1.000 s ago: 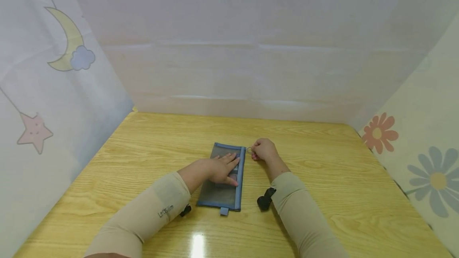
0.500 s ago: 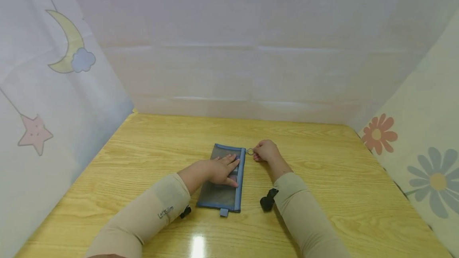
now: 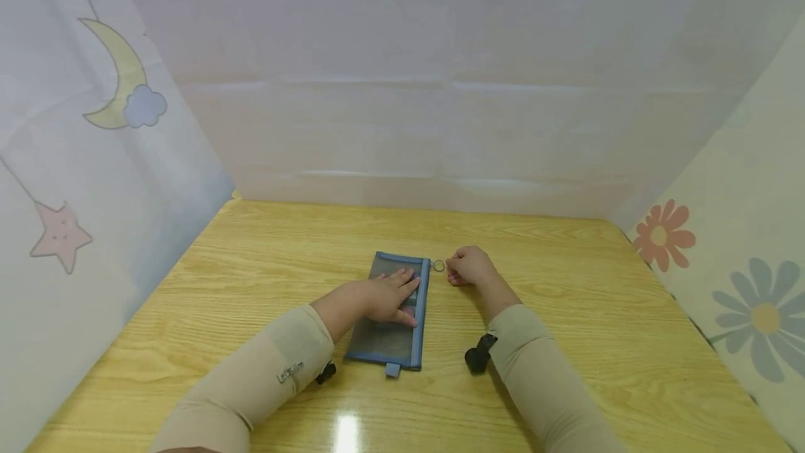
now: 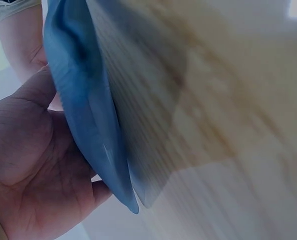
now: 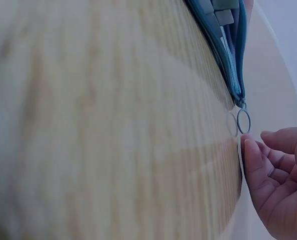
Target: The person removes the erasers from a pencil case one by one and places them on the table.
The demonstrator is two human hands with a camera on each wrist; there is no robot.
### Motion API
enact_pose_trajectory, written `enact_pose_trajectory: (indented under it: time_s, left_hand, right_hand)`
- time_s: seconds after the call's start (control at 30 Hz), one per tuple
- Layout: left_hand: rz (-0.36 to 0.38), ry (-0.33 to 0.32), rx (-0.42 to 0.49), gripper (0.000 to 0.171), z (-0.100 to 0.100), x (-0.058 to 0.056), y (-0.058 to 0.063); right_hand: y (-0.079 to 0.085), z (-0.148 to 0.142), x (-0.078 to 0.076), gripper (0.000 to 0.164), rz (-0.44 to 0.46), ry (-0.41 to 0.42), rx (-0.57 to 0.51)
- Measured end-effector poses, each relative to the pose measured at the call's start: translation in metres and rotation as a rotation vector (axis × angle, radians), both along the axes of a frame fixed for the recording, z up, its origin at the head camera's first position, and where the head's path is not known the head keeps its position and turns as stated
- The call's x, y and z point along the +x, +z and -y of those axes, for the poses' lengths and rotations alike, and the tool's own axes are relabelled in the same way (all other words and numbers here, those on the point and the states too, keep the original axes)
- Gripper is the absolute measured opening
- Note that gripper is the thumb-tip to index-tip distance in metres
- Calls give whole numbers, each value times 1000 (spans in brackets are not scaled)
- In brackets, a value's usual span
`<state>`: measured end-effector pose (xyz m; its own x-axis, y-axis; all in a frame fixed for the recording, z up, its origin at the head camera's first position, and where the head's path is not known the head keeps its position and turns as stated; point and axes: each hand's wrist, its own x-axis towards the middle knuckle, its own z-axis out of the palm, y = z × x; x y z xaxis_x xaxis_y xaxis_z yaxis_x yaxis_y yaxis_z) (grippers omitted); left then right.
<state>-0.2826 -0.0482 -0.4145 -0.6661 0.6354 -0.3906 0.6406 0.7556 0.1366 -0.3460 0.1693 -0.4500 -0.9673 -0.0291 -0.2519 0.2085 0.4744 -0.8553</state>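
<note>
A blue-edged mesh zipper pouch (image 3: pixel 385 344) lies on the wooden table. My left hand (image 3: pixel 383 298) rests on it, palm down with fingers spread; the left wrist view shows that palm (image 4: pixel 23 160) beside the bulging blue pouch side (image 4: pixel 91 115). The zipper gapes in the right wrist view, and grey-green block-like pieces (image 5: pixel 223 15) show inside. A metal pull ring (image 5: pixel 249 122) hangs at the pouch's far corner. Just beside the ring is my right hand (image 3: pixel 473 268), its fingers loosely bent, thumb apart, nothing held.
The wooden table (image 3: pixel 566 313) extends around the pouch. A pale wall sheet (image 3: pixel 402 131) rises behind it, with printed side sheets left and right. A small blue fabric tab (image 3: pixel 393 370) sticks out at the pouch's near edge. Black wrist cameras (image 3: pixel 479 355) hang by the sleeves.
My right hand has let go of the pull ring and shifted slightly right, leaving a small gap. The left hand and the pouch stay where they were.
</note>
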Motion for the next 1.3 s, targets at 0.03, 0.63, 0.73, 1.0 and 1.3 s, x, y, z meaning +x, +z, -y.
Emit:
enact_pose_trajectory:
  time_s: [0.03,0.63,0.73,1.0,1.3]
  left_hand:
    - [-2,0,3,87,0,0,0]
    - [-22,9,-4,87,-2,-4,-2]
    - [-26,7,-7,87,-2,-4,-2]
    - [-31,11,-4,87,-1,-5,-3]
    - [-37,16,15,91,6,-7,-5]
  right_hand:
    - [1,-1,1,15,-3,6,2]
    - [25,-5,17,19,-31,81,-15]
    - [28,-5,19,20,-39,94,-28]
    - [36,-8,30,23,-88,150,-41]
    - [40,-10,42,22,-95,180,-25]
